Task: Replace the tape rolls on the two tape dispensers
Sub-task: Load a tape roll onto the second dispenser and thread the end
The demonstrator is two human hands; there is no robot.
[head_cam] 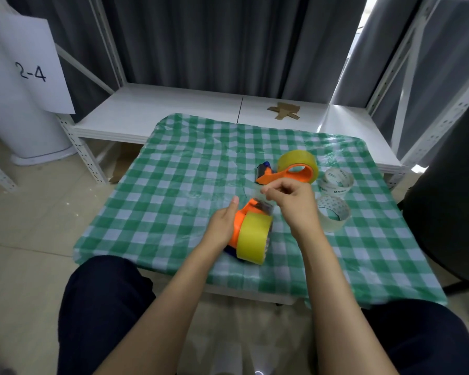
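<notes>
1. The near dispenser (245, 216) lies at the front middle of the table (157, 201), cutter end pointing away from the person. A yellow roll (253, 238) sits on its hub.
2. The left hand (222, 226) holds the orange body from the left, with the thumb straight along the side and the other fingers hidden beneath. It looks like a steadying grip, so the body does not slide while tape is drawn.
3. The right hand (293, 204) is above the cutter end, fingers curled, thumb and forefinger pinched together. It probably pinches the tape end (261, 198), though the film is too faint to be sure.
4. The far dispenser (284, 175) rests just behind, carrying a second roll (299, 158). It looks already loaded and set aside.
5. Two clear rolls (336, 181) lie to the right, away from the work. Whether they are spent or spare cannot be told.
6. The step in hand seems to be threading the tape through the cutter, late in the task.
</notes>
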